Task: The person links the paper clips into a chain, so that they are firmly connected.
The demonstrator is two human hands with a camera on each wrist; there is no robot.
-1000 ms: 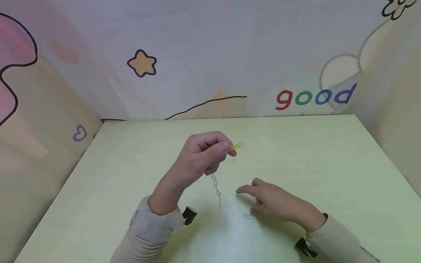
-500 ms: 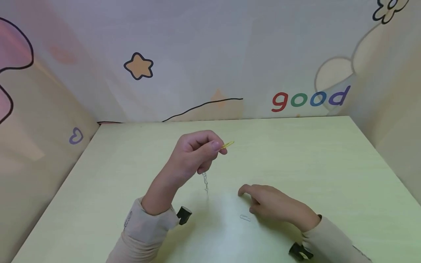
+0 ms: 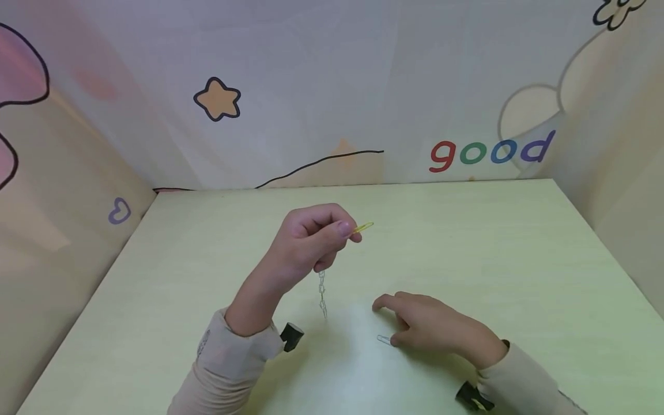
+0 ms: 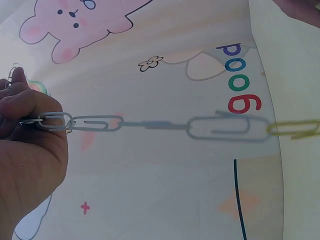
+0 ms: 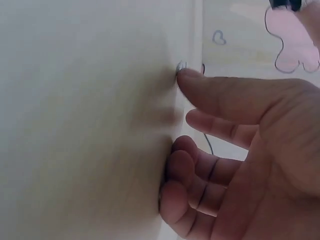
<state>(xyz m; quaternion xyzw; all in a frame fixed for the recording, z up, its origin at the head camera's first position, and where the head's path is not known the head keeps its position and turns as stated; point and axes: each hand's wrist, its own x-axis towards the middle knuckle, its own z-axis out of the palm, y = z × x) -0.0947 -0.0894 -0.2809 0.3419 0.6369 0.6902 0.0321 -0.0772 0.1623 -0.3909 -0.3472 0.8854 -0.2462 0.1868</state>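
Above the table my left hand (image 3: 316, 242) pinches a chain of linked paper clips between thumb and index finger. A yellow paper clip (image 3: 365, 227) sticks out past the thumb tip. From below the same hand hangs the rest of the paper clip chain (image 3: 322, 291), whose silver and yellow links (image 4: 97, 123) show close up in the left wrist view. My right hand (image 3: 427, 320) is low over the table, its fingers loosely bent and apart from the thumb. Its thumb tip touches a loose silver paper clip (image 3: 384, 340) lying on the table, partly covered in the right wrist view.
The pale table (image 3: 493, 248) reaches back to a printed backdrop (image 3: 321, 86) with a star and the word "good". Backdrop sides enclose it left and right. Black clips (image 3: 291, 336) are fixed at both sleeve cuffs.
The right hand has shifted slightly so that its thumb now meets the loose paper clip. The left hand still holds the chain, which sways; the head view has shifted a little.
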